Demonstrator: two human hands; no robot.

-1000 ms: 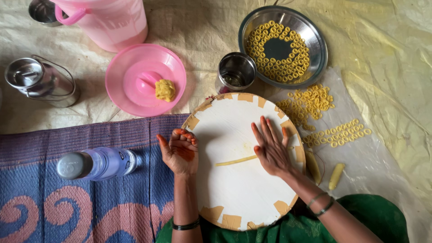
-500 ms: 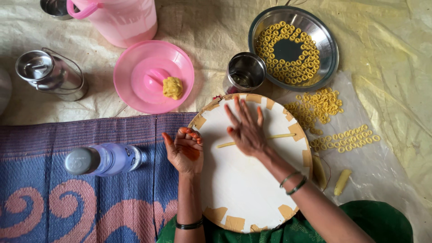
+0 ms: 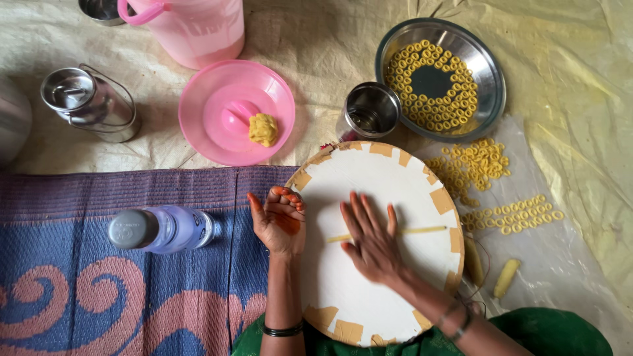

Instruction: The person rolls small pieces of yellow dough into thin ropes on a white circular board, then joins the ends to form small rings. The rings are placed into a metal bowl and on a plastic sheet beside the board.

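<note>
A thin yellow dough strand (image 3: 395, 233) lies across the middle of the round white board (image 3: 369, 191), at lower centre of the frame. The right hand (image 3: 370, 238) presses flat on the strand, fingers (image 3: 359, 214) stretched and spread, gripping nothing; its palm hides the strand's middle. The left hand (image 3: 280, 221) rests at the board's left edge, fingers curled loosely with the palm up, holding nothing visible. The board's near rim is cut off by the frame's bottom. Bare board remains above and below the strand. Right of the board, small dough rings (image 3: 491, 191) lie on plastic sheeting. Above, a steel bowl (image 3: 491, 72) holds more rings beside a steel cup (image 3: 369, 112). A pink lid (image 3: 217, 112) carries a dough lump (image 3: 263, 128).
</note>
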